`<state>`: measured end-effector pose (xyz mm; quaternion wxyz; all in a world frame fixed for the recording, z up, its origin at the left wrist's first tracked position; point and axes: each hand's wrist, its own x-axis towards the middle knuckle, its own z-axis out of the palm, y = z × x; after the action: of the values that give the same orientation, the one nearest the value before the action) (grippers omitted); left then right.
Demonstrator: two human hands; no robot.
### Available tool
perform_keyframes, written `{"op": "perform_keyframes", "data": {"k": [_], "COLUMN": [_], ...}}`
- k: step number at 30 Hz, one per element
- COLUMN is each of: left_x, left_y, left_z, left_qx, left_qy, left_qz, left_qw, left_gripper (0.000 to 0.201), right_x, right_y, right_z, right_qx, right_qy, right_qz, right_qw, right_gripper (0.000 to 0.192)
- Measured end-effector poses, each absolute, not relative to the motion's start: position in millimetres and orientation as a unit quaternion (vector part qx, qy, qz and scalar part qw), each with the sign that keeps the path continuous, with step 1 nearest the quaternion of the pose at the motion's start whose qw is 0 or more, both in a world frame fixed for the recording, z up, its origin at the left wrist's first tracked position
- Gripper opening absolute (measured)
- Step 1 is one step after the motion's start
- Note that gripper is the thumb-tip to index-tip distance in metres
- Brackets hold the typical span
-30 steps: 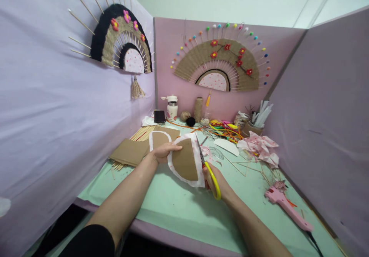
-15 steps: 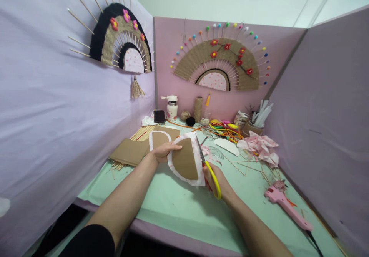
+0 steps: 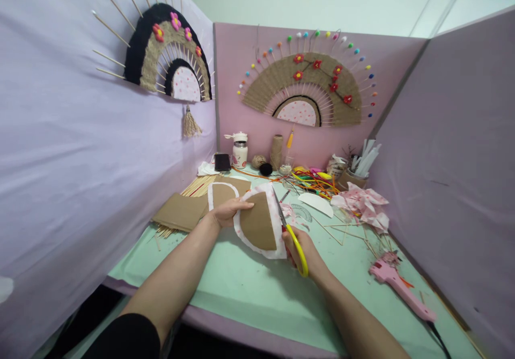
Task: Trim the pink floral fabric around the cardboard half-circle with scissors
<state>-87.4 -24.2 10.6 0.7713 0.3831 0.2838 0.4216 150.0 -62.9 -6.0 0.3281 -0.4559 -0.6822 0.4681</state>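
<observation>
My left hand [image 3: 231, 211] pinches the left edge of a brown cardboard half-disc [image 3: 259, 222], thumb on its face. A border of white fabric with pink spots [image 3: 251, 250] sticks out all round the cardboard. In my right hand [image 3: 301, 249] is a pair of scissors [image 3: 296, 243] with yellow handles, its blades pointing up along the straight right edge of the fabric. Behind my left hand lies another cardboard half-disc [image 3: 223, 193] with a white border, resting on more cardboard.
Cardboard sheets [image 3: 181, 212] lie on bamboo sticks [image 3: 201, 185] at the left. To the right are a pink glue gun [image 3: 402, 289], crumpled pink fabric [image 3: 362, 203], loose sticks and a clear protractor [image 3: 301, 212]. A white bottle [image 3: 240, 152] stands at the back.
Almost nothing differs. The cardboard half-disc and the scissors have shifted up very slightly; both hands keep their hold.
</observation>
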Motion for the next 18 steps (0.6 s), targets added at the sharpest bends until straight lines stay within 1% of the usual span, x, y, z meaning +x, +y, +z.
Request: {"op": "perform_keyframes", "data": {"k": [4, 12, 18], "left_x": [-87.0, -87.0, -86.0], "left_y": [-24.4, -24.1, -25.6], "left_z": [11.2, 10.8, 11.2], "left_qx": [0.379, 0.375, 0.378], "left_qy": [0.283, 0.290, 0.312], "left_qz": [0.422, 0.420, 0.409], "left_qw": [0.773, 0.774, 0.770], "left_gripper": [0.038, 0.040, 0.043], "right_x": [150.6, 151.6, 151.6], "right_y": [-62.2, -60.4, -61.6], "right_z": [-6.5, -10.2, -11.7], "right_qx": [-0.456, -0.440, -0.433], "right_qy": [-0.686, -0.724, -0.723], "right_qz": [0.463, 0.409, 0.412], "right_qw": [0.328, 0.340, 0.346], "right_gripper": [0.044, 0.046, 0.050]}}
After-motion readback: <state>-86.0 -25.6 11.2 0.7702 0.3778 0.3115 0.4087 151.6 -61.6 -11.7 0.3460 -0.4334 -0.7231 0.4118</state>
